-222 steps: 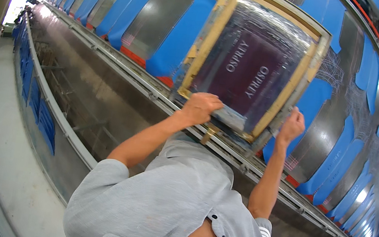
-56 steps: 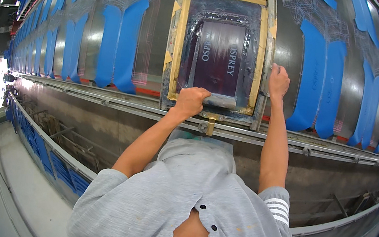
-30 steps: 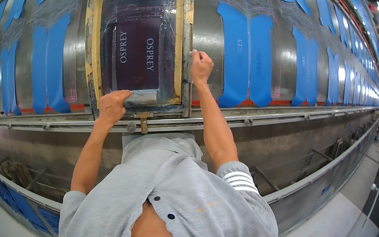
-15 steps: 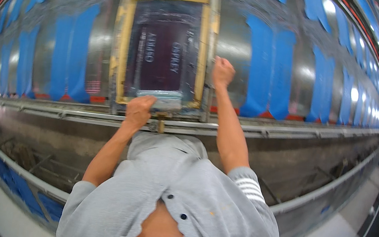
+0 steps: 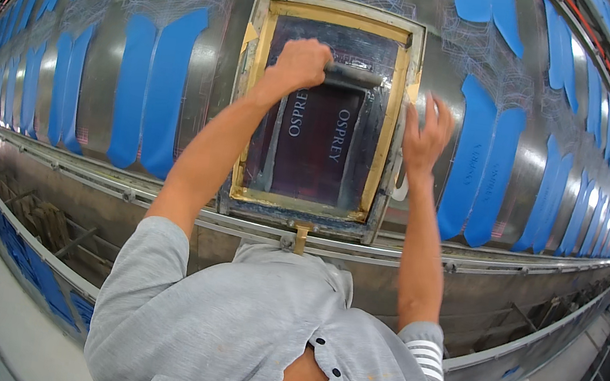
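Observation:
A printing screen [image 5: 401, 126] with a pale metal frame and yellow-taped inner border lies flat on the long table before me. Its dark mesh [image 5: 311, 172] carries a purplish panel with light lettering. Near the far end of the mesh, my left hand [image 5: 299, 63] is closed round one end of a squeegee [image 5: 357, 78], which lies crosswise and reaches toward the right border. Beside the frame's right edge is my right hand [image 5: 427, 134], its fingers apart and holding nothing. Whether its fingertips touch the frame, I cannot tell.
Blue fabric pieces [image 5: 170, 94] lie in rows on the grey table surface [image 5: 438, 45], on both sides of the screen. A metal rail [image 5: 420, 257] runs along the table's near edge. A trough-like space [image 5: 491, 306] with bars lies below it.
My left hand and the squeegee have moved from the screen's near end to its far end. My right hand has gone from closed to open. The screen appears farther right in view.

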A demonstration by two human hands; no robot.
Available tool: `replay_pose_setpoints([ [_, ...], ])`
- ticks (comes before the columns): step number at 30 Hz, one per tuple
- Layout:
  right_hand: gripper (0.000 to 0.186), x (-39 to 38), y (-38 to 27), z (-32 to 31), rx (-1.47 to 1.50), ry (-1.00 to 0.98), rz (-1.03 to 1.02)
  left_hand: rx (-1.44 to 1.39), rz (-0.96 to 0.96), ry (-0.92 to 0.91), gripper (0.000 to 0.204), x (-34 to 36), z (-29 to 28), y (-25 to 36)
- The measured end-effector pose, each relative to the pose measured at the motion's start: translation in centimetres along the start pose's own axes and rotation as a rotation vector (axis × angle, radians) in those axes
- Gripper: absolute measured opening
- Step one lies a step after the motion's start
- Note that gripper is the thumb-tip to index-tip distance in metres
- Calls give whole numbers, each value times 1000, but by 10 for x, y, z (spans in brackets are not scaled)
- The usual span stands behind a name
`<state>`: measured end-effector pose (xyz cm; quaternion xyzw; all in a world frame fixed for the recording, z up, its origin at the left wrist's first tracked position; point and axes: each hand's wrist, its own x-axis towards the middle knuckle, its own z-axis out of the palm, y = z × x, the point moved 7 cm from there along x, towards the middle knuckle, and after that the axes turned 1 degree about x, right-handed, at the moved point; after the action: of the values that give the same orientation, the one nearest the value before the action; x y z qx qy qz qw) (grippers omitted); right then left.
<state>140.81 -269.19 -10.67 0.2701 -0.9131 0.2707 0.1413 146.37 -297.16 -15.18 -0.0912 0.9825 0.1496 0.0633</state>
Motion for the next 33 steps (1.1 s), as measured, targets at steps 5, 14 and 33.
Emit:
replay_pose_setpoints([
  [5,37,106,-83,80,-62,-584,-326,-60,-9,-135,35,51,-8,-5],
  [14,12,-29,-102,86,45,-626,-391,-93,37,-15,25,-87,31,22],
  [33,20,77,-70,136,-28,-772,-278,-28,-27,-133,32,27,0,-4],
])
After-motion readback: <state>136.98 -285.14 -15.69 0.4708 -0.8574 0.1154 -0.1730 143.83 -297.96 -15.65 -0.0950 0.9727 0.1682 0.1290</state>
